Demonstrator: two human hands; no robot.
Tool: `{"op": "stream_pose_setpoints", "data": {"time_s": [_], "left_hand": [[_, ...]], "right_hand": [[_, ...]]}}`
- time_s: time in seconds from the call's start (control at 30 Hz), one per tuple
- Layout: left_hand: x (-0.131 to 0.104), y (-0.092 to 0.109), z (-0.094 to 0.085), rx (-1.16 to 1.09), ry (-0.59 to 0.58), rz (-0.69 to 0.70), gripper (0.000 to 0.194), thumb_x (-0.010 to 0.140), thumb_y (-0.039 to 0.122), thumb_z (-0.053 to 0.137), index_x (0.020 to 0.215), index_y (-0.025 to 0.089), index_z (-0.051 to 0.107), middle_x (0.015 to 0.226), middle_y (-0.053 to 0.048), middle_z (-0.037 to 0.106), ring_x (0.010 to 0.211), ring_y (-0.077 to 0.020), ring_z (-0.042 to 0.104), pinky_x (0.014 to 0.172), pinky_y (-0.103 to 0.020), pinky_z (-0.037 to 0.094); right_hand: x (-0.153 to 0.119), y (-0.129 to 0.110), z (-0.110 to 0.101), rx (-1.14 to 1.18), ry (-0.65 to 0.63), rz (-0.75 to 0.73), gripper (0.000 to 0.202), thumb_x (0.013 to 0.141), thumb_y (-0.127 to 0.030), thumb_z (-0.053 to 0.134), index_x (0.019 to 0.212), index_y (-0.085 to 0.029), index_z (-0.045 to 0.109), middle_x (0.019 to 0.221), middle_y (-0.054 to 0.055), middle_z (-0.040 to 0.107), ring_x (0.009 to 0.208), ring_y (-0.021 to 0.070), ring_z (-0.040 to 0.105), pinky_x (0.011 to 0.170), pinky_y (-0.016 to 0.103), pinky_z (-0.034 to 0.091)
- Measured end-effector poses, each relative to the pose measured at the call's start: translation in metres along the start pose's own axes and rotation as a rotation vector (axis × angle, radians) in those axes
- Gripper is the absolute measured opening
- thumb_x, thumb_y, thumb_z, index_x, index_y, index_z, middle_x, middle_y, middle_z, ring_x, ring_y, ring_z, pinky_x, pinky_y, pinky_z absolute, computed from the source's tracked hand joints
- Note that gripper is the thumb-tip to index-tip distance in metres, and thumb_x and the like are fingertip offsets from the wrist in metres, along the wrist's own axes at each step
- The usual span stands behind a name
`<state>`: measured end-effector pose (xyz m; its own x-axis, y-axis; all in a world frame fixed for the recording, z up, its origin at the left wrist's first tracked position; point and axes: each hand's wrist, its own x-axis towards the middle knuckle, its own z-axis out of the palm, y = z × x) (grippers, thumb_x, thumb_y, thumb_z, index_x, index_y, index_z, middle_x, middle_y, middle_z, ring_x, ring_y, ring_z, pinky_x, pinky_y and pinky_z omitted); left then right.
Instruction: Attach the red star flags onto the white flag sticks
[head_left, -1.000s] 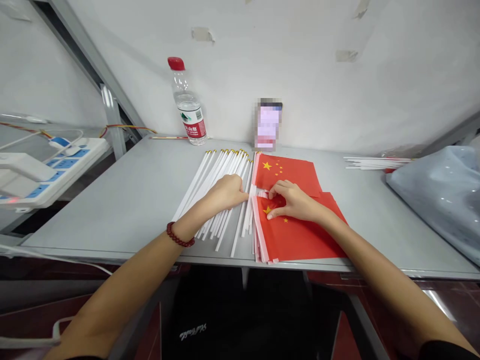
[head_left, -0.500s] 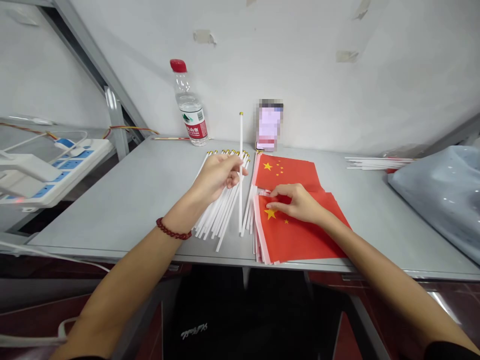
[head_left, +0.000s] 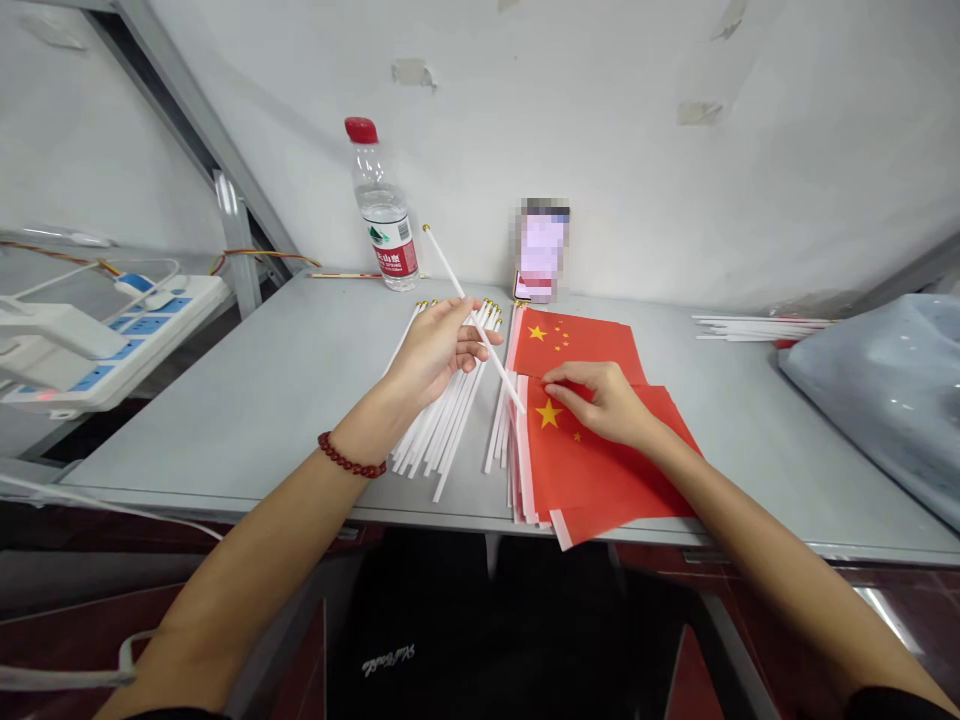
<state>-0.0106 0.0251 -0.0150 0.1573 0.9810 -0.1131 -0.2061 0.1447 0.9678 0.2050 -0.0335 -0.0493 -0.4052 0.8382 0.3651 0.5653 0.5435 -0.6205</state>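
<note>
At the near edge of the grey table [head_left: 187, 420], a corner of red cloth jutted past the rim from under the near flag [head_left: 600, 480], which lay on top of an overlapping pile. The right hand [head_left: 611, 400] pinched that flag's far edge, by the big star, between thumb and forefinger. The cloth looked thin, light and limp, apt to crease or drag its neighbours along; the pale sleeve down its left side seemed the neater place to take hold. Left of it, the left hand [head_left: 435, 350] held a white stick [head_left: 501, 371] between thumb and fingers, the other fingers loosely curled, the stick slanting with its gold tip up and away and its plain end over the sleeve. It looked light, stiff, smooth and perhaps a little slippery, best gripped around the middle. Loose white sticks [head_left: 450, 430] fanned out beneath that hand. Beyond the near flag lay the far flag [head_left: 592, 350]; farther back, a phone [head_left: 541, 250] and a water bottle [head_left: 386, 220] stood against the wall [head_left: 637, 130].
</note>
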Motion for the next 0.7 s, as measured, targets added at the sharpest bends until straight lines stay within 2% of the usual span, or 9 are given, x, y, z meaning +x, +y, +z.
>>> {"op": "stream_pose_setpoints", "data": {"time_s": [0.17, 0.27, 0.37, 0.43, 0.53, 0.6, 0.7], "left_hand": [[0.001, -0.004, 0.002, -0.020, -0.028, 0.032, 0.007, 0.085, 0.017, 0.062, 0.083, 0.011, 0.059, 0.073, -0.007, 0.069, 0.051, -0.0044, 0.056, 0.047, -0.015, 0.040], [0.000, -0.004, 0.003, -0.006, -0.020, 0.005, 0.013, 0.090, 0.025, 0.056, 0.088, 0.013, 0.058, 0.073, -0.009, 0.071, 0.052, -0.0073, 0.059, 0.046, -0.016, 0.040], [0.000, -0.005, 0.003, 0.004, -0.005, 0.001, 0.018, 0.093, 0.036, 0.051, 0.096, 0.018, 0.053, 0.066, -0.005, 0.069, 0.045, -0.0083, 0.056, 0.041, -0.017, 0.037], [0.000, -0.006, 0.002, -0.001, -0.017, 0.025, 0.015, 0.091, 0.030, 0.057, 0.098, 0.018, 0.054, 0.065, -0.003, 0.068, 0.044, -0.0066, 0.054, 0.042, -0.016, 0.038], [0.000, -0.006, 0.003, -0.008, -0.088, 0.054, 0.010, 0.085, 0.018, 0.064, 0.092, 0.013, 0.059, 0.071, -0.004, 0.068, 0.049, -0.0044, 0.055, 0.048, -0.015, 0.042], [-0.002, -0.006, 0.005, 0.015, -0.127, 0.047, 0.011, 0.086, 0.022, 0.063, 0.085, 0.010, 0.062, 0.071, -0.005, 0.068, 0.050, -0.0044, 0.055, 0.049, -0.016, 0.043], [-0.005, -0.005, 0.009, 0.102, -0.125, 0.046, 0.024, 0.091, 0.033, 0.057, 0.081, 0.012, 0.060, 0.064, -0.005, 0.067, 0.045, -0.0056, 0.054, 0.046, -0.017, 0.042]], "right_hand": [[0.000, 0.000, 0.002, 0.013, 0.010, 0.040, 0.013, 0.086, -0.017, 0.051, 0.085, -0.020, 0.063, 0.083, 0.004, 0.069, 0.077, 0.0177, 0.062, 0.075, 0.034, 0.049], [0.000, 0.003, 0.004, 0.030, 0.001, 0.065, 0.013, 0.083, -0.014, 0.049, 0.084, -0.019, 0.061, 0.079, 0.003, 0.067, 0.070, 0.0157, 0.060, 0.068, 0.030, 0.048], [0.000, 0.002, 0.005, 0.047, -0.007, 0.089, 0.014, 0.081, -0.012, 0.046, 0.083, -0.017, 0.059, 0.073, 0.001, 0.064, 0.062, 0.0130, 0.055, 0.060, 0.027, 0.044], [-0.001, -0.001, 0.005, 0.067, -0.025, 0.099, 0.012, 0.081, -0.015, 0.049, 0.082, -0.017, 0.060, 0.072, 0.001, 0.063, 0.061, 0.0126, 0.054, 0.060, 0.026, 0.043], [-0.002, -0.007, 0.003, 0.136, -0.081, 0.127, 0.012, 0.083, -0.027, 0.058, 0.082, -0.017, 0.065, 0.071, 0.001, 0.064, 0.062, 0.0131, 0.055, 0.060, 0.027, 0.044], [-0.002, -0.009, 0.001, 0.207, -0.119, 0.139, 0.017, 0.082, -0.034, 0.062, 0.083, -0.017, 0.067, 0.071, 0.001, 0.065, 0.062, 0.0134, 0.057, 0.061, 0.027, 0.045], [-0.002, -0.009, 0.001, 0.304, -0.183, 0.150, 0.017, 0.082, -0.034, 0.064, 0.081, -0.017, 0.069, 0.072, 0.001, 0.067, 0.064, 0.0135, 0.059, 0.063, 0.027, 0.048]]}}
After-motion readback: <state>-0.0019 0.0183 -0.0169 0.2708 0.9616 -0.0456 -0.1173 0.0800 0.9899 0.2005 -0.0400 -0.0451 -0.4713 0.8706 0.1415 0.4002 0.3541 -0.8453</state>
